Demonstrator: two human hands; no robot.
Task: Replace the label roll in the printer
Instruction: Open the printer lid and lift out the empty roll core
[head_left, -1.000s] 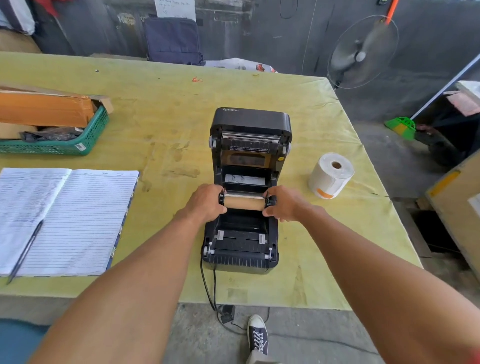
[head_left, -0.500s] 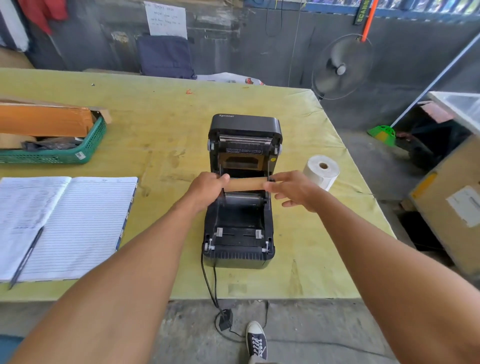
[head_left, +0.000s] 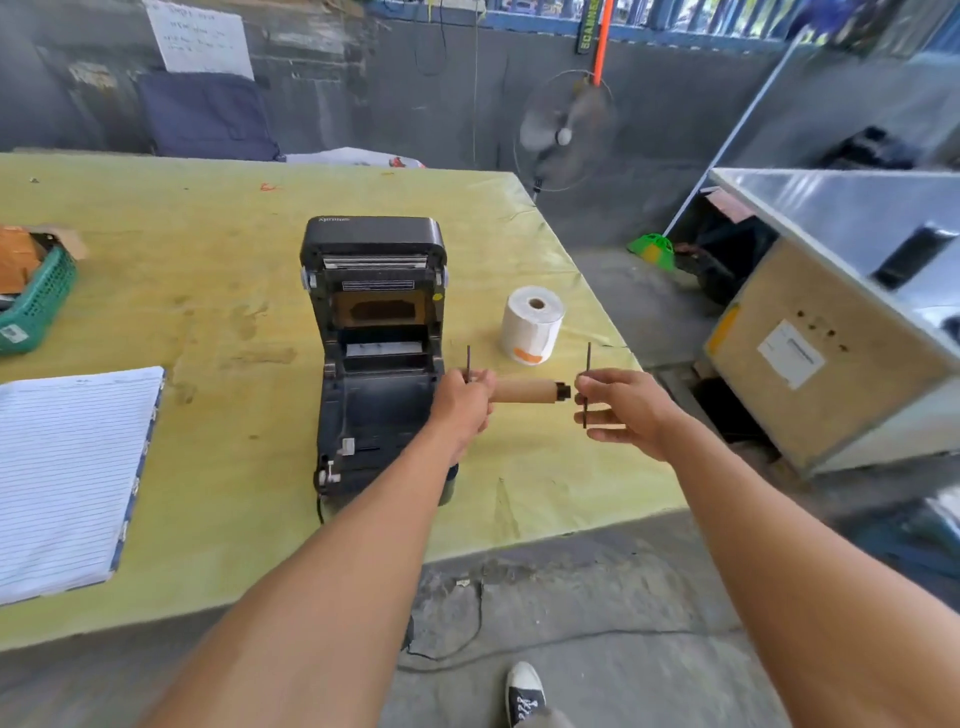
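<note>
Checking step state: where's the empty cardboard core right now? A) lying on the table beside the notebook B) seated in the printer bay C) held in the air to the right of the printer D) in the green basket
C: the left hand holds the empty core above the table, right of the open printer; the right hand pinches a thin black guide plate at its free end.

On the yellow-green table (head_left: 208, 249), the printer (head_left: 374, 291) is black, the fresh label roll (head_left: 532, 325) right of it white with an orange strip. The empty core (head_left: 524, 391) is brown cardboard. Far left of the printer: a green basket (head_left: 36, 306) and, nearer, a blue-lined white notebook (head_left: 67, 467), perhaps dark-edged.
</note>
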